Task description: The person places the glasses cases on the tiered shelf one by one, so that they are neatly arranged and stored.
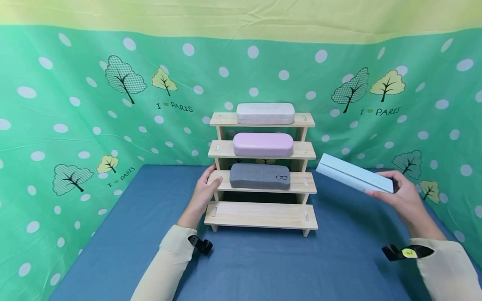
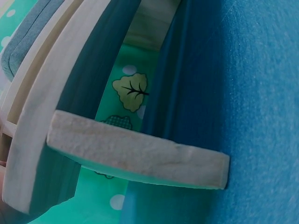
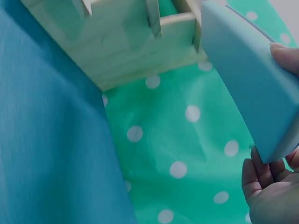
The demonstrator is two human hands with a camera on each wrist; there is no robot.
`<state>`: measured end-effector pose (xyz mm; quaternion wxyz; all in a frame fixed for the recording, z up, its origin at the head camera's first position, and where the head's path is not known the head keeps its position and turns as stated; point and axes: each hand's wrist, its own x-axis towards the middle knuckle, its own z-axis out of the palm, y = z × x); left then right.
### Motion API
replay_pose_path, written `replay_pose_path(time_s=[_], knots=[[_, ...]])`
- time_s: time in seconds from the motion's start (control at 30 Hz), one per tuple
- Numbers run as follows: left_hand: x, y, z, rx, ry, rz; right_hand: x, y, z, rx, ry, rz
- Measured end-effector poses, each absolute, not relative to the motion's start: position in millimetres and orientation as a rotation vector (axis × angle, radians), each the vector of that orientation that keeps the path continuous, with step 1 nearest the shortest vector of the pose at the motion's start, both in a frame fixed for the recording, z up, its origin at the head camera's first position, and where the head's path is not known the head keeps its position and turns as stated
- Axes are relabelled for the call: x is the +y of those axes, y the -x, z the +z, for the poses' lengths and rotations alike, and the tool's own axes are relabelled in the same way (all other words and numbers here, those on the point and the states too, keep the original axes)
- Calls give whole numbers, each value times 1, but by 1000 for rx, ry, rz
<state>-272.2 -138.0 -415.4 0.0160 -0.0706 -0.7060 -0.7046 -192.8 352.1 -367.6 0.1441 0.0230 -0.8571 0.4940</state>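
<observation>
My right hand (image 1: 403,200) grips a light blue glasses case (image 1: 355,173) by its right end, raised to the right of a stepped wooden display rack (image 1: 260,215). In the right wrist view the thumb lies on one side of the blue case (image 3: 252,74) and fingers (image 3: 261,175) on the other. My left hand (image 1: 201,194) holds the rack's left edge, thumb on the second step from the bottom. On the rack stand a white case (image 1: 265,113) at the top, a lilac case (image 1: 262,144) below it, and a grey fabric glasses case (image 1: 260,176) lower down. The bottom step is bare.
The rack stands on a blue cloth-covered table (image 1: 263,267). Behind it hangs a green dotted curtain (image 1: 226,75) with trees printed on it, which also runs along both sides. A black camera strap is on each wrist.
</observation>
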Motion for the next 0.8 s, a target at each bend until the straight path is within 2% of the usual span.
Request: replay_pose_path(time_s=[0.27,0.8], knots=[[-137,272,-415,-2200,218,-2159,328,183,-359,-2467,-292,1429],[-134,260,-396,-2222,241,-2197,266,177,-367,-2537,-483,1439]])
